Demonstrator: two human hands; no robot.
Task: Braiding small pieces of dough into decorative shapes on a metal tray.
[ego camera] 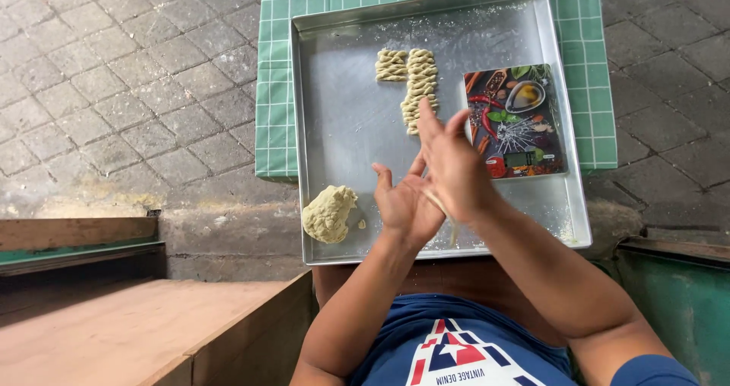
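My left hand (403,203) lies palm up over the near part of a large metal tray (342,127). My right hand (452,162) presses flat across it, and a thin strip of pale dough (450,222) sits between the palms, its end hanging below. A lump of the same dough (328,214) rests in the tray's near left corner. Several twisted dough pieces (411,78) lie in rows at the far middle of the tray.
A flat kitchen scale (515,120) with a picture of spices on top lies in the tray's right side. The tray sits on a green checked cloth (274,89) over a stone-paved floor. A wooden step (137,325) is at near left, a green box edge (677,295) at near right.
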